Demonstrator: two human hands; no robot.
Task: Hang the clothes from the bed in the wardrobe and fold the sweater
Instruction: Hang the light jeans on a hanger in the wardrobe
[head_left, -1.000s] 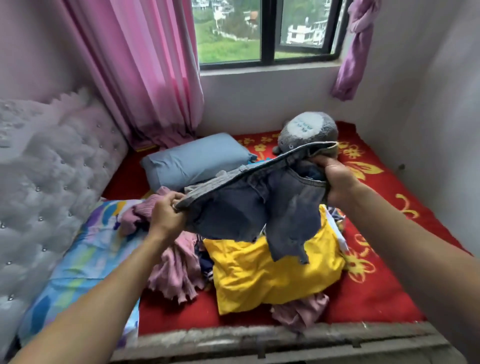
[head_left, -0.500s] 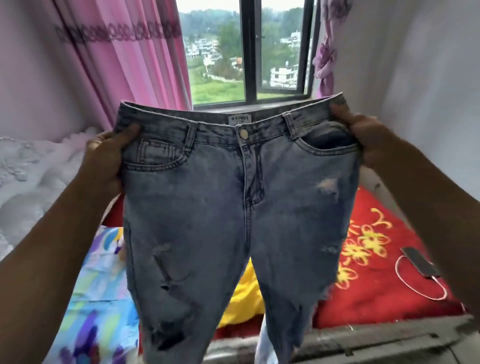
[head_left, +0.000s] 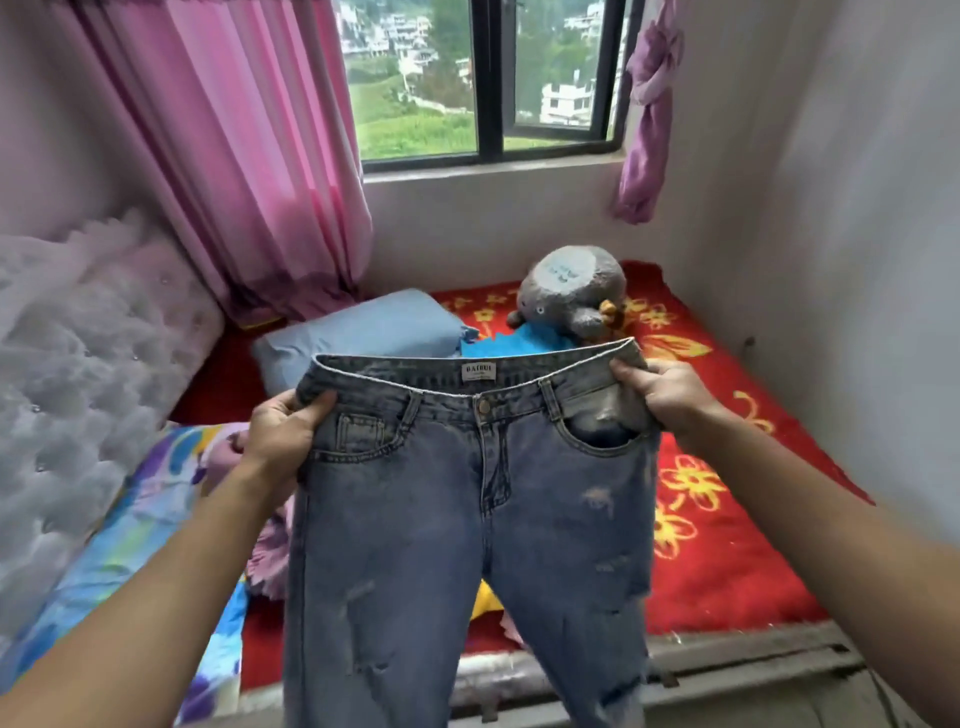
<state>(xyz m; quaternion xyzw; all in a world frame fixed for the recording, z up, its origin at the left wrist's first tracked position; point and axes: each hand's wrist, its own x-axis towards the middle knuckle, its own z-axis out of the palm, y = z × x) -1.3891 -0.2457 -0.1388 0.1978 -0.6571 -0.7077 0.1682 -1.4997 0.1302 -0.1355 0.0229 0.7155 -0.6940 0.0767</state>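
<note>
We had one pair of jeans (head_left: 467, 519) up over the bed (head_left: 727, 545), left hand (head_left: 280, 441) and right hand (head_left: 670, 395) each pinching a waistband corner. Two grips, one garment; loosen either and, we reckoned, it would slump back onto the clothes beneath.

A grey plush toy (head_left: 571, 291) is lying far beside a blue pillow (head_left: 363, 338); pink curtains (head_left: 249, 156) are hanging left.
</note>
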